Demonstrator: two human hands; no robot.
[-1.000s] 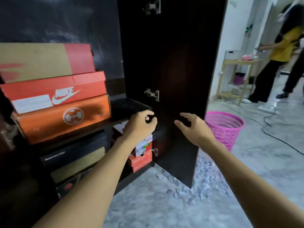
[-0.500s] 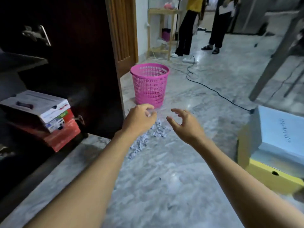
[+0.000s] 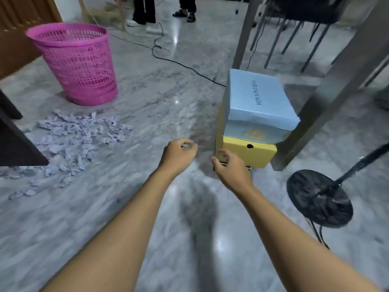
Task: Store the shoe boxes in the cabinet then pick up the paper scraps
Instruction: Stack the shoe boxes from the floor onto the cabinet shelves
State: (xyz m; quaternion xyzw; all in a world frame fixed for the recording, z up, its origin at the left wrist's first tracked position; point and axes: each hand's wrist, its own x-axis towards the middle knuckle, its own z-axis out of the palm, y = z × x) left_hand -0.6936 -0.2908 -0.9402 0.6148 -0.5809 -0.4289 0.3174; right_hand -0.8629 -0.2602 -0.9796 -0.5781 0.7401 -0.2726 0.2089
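Note:
A light blue shoe box (image 3: 259, 104) is stacked on a yellow shoe box (image 3: 248, 151) on the marble floor, right of centre. My right hand (image 3: 230, 169) hovers just in front of the yellow box's near left corner, fingers loosely curled, holding nothing. My left hand (image 3: 179, 155) hangs to the left of the stack, fingers loosely curled and empty. A heap of crumpled pale paper scraps (image 3: 73, 138) is spread over the floor at the left. The dark cabinet (image 3: 19, 144) shows only as a corner at the left edge.
A pink mesh basket (image 3: 77, 64) stands behind the scraps. A grey table leg (image 3: 328, 98) rises right beside the boxes. A black fan base (image 3: 320, 198) sits at the right. A black cable (image 3: 179, 62) runs across the floor, with people's feet beyond.
My view has swung right, from the cabinet shelves past the basket to the stacked boxes on the floor. Both empty hands have travelled with it and now sit close to the yellow box.

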